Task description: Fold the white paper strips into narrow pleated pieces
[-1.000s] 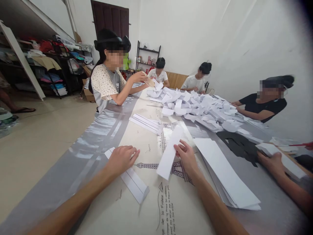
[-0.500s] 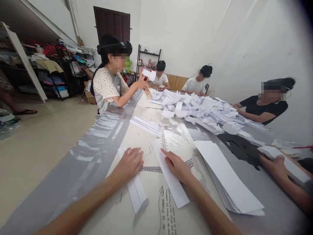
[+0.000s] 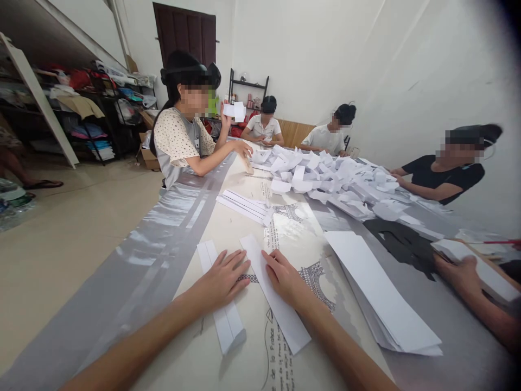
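My left hand (image 3: 225, 278) lies palm down with spread fingers across a lined, folded paper strip (image 3: 228, 320), its fingertips near the left edge of a second strip. That second strip, plain white (image 3: 280, 307), slants over the printed table cover (image 3: 191, 320). My right hand (image 3: 283, 274) rests its fingertips on the right edge of the plain strip, fingers bent but not wrapped round it. Beyond both hands lie several lined strips (image 3: 244, 207). To the right is a stack of long white sheets (image 3: 382, 293).
A large heap of folded white papers (image 3: 325, 176) covers the far table. A black cloth (image 3: 401, 247) lies right of it. At the right edge a person's hand (image 3: 459, 277) holds a white block. Other people sit around the table; one at the left holds white paper (image 3: 235, 112).
The plain strip and my right hand have shifted slightly left. My left hand has moved right, its fingers spreading toward that strip. The person at the left has lowered and turned the held paper.
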`<state>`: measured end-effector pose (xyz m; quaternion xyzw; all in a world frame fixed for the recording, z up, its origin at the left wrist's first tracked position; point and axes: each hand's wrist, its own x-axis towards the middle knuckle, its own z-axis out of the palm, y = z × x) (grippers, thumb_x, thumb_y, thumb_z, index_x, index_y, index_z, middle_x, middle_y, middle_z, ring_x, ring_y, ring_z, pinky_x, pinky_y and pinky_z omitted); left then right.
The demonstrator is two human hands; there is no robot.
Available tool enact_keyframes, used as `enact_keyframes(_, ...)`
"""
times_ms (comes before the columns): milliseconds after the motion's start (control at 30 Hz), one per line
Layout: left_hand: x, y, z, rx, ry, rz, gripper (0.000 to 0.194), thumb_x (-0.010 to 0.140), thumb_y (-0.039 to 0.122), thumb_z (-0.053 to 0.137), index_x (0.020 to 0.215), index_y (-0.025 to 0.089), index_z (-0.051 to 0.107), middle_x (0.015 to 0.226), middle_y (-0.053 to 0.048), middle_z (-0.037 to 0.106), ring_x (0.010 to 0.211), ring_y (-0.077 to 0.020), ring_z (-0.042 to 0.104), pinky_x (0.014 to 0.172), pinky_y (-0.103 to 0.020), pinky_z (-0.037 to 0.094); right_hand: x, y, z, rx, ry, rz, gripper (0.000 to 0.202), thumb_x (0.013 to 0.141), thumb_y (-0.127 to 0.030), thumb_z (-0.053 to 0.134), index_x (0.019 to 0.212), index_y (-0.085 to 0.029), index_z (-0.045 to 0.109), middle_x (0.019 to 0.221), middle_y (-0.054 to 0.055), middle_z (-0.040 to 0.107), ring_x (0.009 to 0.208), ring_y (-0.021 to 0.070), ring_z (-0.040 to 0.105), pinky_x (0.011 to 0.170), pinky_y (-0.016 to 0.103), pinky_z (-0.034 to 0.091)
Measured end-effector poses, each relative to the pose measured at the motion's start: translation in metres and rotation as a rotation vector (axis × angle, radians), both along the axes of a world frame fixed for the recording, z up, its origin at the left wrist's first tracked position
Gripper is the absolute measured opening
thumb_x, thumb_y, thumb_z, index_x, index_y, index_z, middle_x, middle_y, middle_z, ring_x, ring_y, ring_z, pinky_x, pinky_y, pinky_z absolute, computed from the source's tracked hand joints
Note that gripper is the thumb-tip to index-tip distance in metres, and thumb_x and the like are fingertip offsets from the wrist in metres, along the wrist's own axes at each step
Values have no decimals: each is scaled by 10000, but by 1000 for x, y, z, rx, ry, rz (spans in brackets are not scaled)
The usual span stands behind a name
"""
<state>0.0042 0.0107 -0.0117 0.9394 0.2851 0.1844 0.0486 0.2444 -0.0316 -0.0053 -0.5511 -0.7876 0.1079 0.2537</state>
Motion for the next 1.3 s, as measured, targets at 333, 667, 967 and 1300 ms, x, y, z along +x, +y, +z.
enact_keyframes(333, 0, -4, 21, -33, -45, -43, 418, 1059, 441, 433, 1391, 209, 540, 1338, -137, 589, 1291, -310, 520, 1097, -500, 423, -6, -3, -2, 87, -6, 63, 527, 1004, -125, 335, 1488, -303, 443, 1228, 127, 553, 1085, 303, 578, 904, 518, 577)
enact_keyframes(667, -5, 3, 8, 24, 35, -9, 544, 1051, 543, 403, 1481, 217, 469, 1510, -174, 487, 1441, -348, 411, 1159, -549, 343, -9, -10, 19, -235, 381, 120, 526, 1021, -501, 519, 1506, -298, 488, 1526, 75, 513, 1428, 287, 447, 1186, 515, 379)
enact_keyframes(967, -12, 11, 17, 1, 29, -107, 589, 1034, 555, 444, 1513, 212, 436, 1517, -171, 493, 1425, -357, 439, 1136, -520, 389, -10, -10, 34, -324, 449, 222, 514, 1069, -547, 366, 1495, -299, 512, 1598, 11, 433, 1498, 247, 359, 1255, 511, 257)
enact_keyframes(1300, -9, 11, 15, 86, 19, -57, 469, 1065, 475, 417, 1400, 165, 524, 1431, -167, 573, 1366, -322, 508, 1105, -493, 439, -10, -6, 20, -185, 136, 235, 522, 1077, -503, 380, 1508, -234, 500, 1591, 34, 443, 1485, 232, 384, 1240, 453, 324)
